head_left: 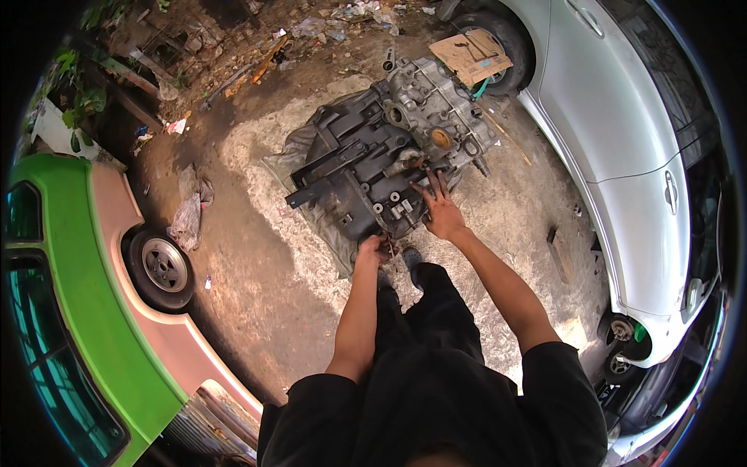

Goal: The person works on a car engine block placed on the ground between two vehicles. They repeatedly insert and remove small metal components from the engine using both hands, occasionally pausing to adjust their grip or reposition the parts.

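Note:
A greasy car engine and gearbox assembly (366,159) lies on the ground in front of me, dark on its left side. Its paler aluminium end (420,97) reaches to the far right, with a round orange-brown opening. My left hand (375,249) is at the near edge of the dark housing, its fingers curled in; whatever they grip there is too small to make out. Farther right, my right hand (441,214) has its fingers spread, their tips against the housing's right side. A crumpled grey sheet (331,245) shows from under the assembly.
A silver car (622,140) stands along the right, a green and pinkish vehicle (70,233) along the left. Cardboard (471,56) with a dark tool on it leans by the silver car's wheel. A wooden block (559,253) lies on the right; litter (334,29) covers the far ground.

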`<action>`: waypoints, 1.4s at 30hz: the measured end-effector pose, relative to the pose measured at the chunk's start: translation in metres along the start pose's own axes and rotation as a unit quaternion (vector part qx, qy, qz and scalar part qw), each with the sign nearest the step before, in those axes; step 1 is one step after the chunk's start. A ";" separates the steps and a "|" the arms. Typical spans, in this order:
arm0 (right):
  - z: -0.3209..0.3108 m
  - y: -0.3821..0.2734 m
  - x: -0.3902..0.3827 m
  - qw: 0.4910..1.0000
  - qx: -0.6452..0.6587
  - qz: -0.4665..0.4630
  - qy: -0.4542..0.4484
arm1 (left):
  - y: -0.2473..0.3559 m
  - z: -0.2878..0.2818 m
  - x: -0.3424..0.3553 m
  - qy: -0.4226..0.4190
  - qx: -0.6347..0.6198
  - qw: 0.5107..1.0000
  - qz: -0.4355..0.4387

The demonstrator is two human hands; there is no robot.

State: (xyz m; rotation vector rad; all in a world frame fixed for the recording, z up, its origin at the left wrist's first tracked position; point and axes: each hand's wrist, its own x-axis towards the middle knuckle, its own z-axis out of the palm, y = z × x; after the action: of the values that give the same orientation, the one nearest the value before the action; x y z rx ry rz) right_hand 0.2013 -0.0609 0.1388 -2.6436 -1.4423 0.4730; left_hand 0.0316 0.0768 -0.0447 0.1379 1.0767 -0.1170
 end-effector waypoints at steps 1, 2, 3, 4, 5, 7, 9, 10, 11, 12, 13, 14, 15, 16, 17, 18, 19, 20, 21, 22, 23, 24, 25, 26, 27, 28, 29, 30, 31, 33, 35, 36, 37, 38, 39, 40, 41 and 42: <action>0.000 0.000 0.000 1.000 -0.002 0.002 -0.001 | -0.002 -0.001 -0.001 0.008 0.007 1.000 0.015; 0.001 0.000 0.001 1.000 0.000 0.000 0.003 | -0.003 -0.004 0.000 -0.029 -0.031 0.999 -0.001; 0.001 0.000 0.000 1.000 -0.001 -0.002 0.007 | -0.004 -0.010 0.001 -0.071 -0.070 0.995 -0.019; 0.001 0.000 0.000 1.000 -0.006 0.004 0.000 | -0.006 -0.015 0.004 -0.080 -0.108 0.990 -0.037; 0.001 0.001 0.000 1.000 0.006 -0.003 0.011 | -0.009 -0.018 0.009 -0.118 -0.100 0.988 -0.026; 0.000 0.001 -0.001 1.000 0.023 0.001 0.005 | -0.015 -0.027 0.017 -0.117 -0.086 0.989 -0.012; -0.001 0.001 -0.001 1.000 0.018 -0.005 0.011 | -0.017 -0.034 0.024 -0.212 -0.080 0.974 0.011; -0.001 0.001 -0.002 1.000 0.015 -0.004 0.010 | -0.018 -0.036 0.026 -0.211 -0.071 0.975 0.012; -0.002 0.000 -0.001 1.000 0.018 -0.006 0.013 | -0.018 -0.037 0.028 -0.231 -0.049 0.971 0.039; -0.002 0.000 -0.001 1.000 0.021 -0.005 0.015 | -0.020 -0.037 0.030 -0.210 -0.022 0.976 0.059; -0.003 -0.001 -0.002 1.000 0.024 -0.002 0.011 | -0.021 -0.036 0.030 -0.155 0.011 0.985 0.078; -0.003 0.000 -0.002 1.000 0.024 -0.005 0.017 | -0.022 -0.035 0.030 -0.170 -0.006 0.981 0.096; -0.003 0.000 -0.003 1.000 0.024 -0.005 0.017 | -0.024 -0.033 0.029 -0.150 -0.019 0.982 0.113; -0.003 0.000 -0.002 1.000 0.021 -0.001 0.011 | -0.024 -0.031 0.027 -0.125 -0.030 0.985 0.116; -0.002 -0.001 -0.002 1.000 0.024 -0.003 0.014 | -0.024 -0.031 0.024 -0.155 -0.032 0.980 0.123; -0.001 0.000 -0.001 1.000 0.023 0.000 0.011 | -0.021 -0.030 0.021 -0.181 -0.033 0.976 0.115; 0.000 0.001 -0.001 1.000 0.021 0.003 0.009 | -0.020 -0.029 0.017 -0.181 -0.033 0.978 0.098; 0.001 0.001 -0.001 1.000 0.024 0.000 0.013 | -0.021 -0.030 0.011 -0.215 -0.014 0.971 0.106; 0.003 0.002 -0.001 1.000 0.019 -0.001 0.017 | -0.022 -0.029 0.006 -0.187 -0.014 0.975 0.116; 0.005 0.002 -0.001 1.000 0.014 -0.001 0.019 | -0.026 -0.026 0.002 -0.159 -0.012 0.979 0.127; 0.006 0.002 -0.001 1.000 0.010 -0.003 0.028 | -0.028 -0.024 -0.002 -0.153 -0.018 0.978 0.138; 0.008 0.003 0.000 0.998 0.023 -0.014 0.055 | -0.028 -0.022 -0.006 -0.110 -0.005 0.983 0.149; 0.009 0.003 -0.001 0.997 0.027 -0.020 0.063 | -0.031 -0.022 -0.009 -0.098 -0.011 0.980 0.175; 0.011 0.004 0.000 0.998 0.028 -0.019 0.062 | -0.033 -0.021 -0.011 -0.088 -0.033 0.978 0.186; 0.011 0.005 0.000 0.998 0.025 -0.014 0.053 | -0.035 -0.021 -0.012 -0.069 -0.064 0.978 0.187; 0.012 0.005 0.000 0.998 0.026 -0.016 0.058 | -0.037 -0.019 -0.011 -0.041 -0.063 0.976 0.203; 0.012 0.005 0.000 0.997 0.029 -0.023 0.065 | -0.040 -0.019 -0.011 -0.039 -0.062 0.971 0.227; 0.012 0.005 0.000 0.997 0.029 -0.025 0.068 | -0.042 -0.018 -0.010 -0.042 -0.067 0.965 0.250; 0.011 0.004 0.001 0.998 0.025 -0.016 0.056 | -0.043 -0.018 -0.009 -0.029 -0.067 0.962 0.264; 0.010 0.004 0.000 0.999 0.029 -0.007 0.032 | -0.044 -0.016 -0.009 -0.027 -0.079 0.953 0.290; 0.009 0.004 0.001 1.000 0.027 0.002 0.016 | -0.043 -0.014 -0.010 -0.009 -0.079 0.956 0.283; 0.010 0.004 0.001 1.000 0.025 0.000 0.019 | -0.043 -0.013 -0.012 0.000 -0.075 0.961 0.268; 0.010 0.005 0.001 1.000 0.023 0.000 0.021 | -0.042 -0.012 -0.014 0.018 -0.070 0.966 0.248; 0.010 0.005 0.001 0.999 0.024 -0.007 0.037 | -0.041 -0.010 -0.016 0.014 -0.055 0.966 0.254; 0.011 0.005 0.001 0.998 0.025 -0.012 0.052 | -0.040 -0.007 -0.018 0.019 -0.039 0.966 0.256; 0.012 0.004 0.001 0.998 0.022 -0.007 0.053 | -0.039 -0.006 -0.020 0.030 -0.034 0.969 0.245; 0.013 0.004 0.001 0.997 0.029 -0.015 0.063 | -0.037 -0.004 -0.022 0.007 -0.034 0.970 0.242; 0.013 0.005 0.001 0.998 0.031 -0.011 0.060 | -0.035 -0.001 -0.023 -0.012 -0.046 0.973 0.227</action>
State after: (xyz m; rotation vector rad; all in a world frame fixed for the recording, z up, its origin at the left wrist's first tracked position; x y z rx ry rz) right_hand 0.2014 -0.0635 0.1255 -2.5570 -1.3974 0.3438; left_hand 0.0141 0.0427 -0.0274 0.2941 1.0002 0.3417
